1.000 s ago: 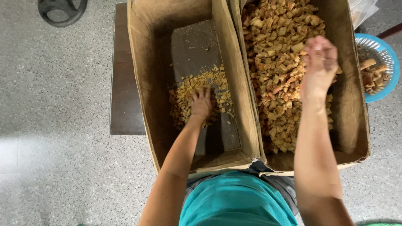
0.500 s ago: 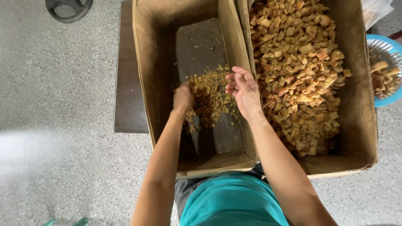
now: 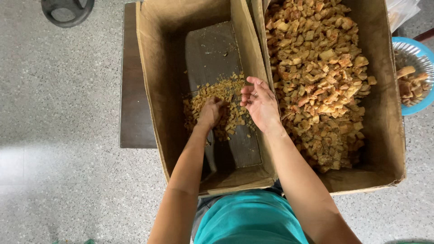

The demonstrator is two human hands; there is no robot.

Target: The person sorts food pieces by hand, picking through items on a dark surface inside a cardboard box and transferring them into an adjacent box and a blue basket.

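Digging left hand (image 3: 210,112) curled into crumbs (image 3: 224,101), right hand (image 3: 260,104) open (beside box wall (image 3: 253,72)), bare bottom beyond.

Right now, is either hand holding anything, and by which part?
The left hand is dug into the small crumbly pieces; whether it grips any cannot be told. The right hand is open above them, holding nothing.

Two open brown cardboard boxes stand side by side, touching along their inner walls. The left box (image 3: 156,90) fills the centre of the frame: tall, plain tan walls, a dark bottom, and a small heap of golden crumbs. The right box (image 3: 389,135) takes the upper right, heaped with larger golden-brown chunks. A clear plastic bag (image 3: 400,11) shows at the top right corner. No labels, signs or screens show.
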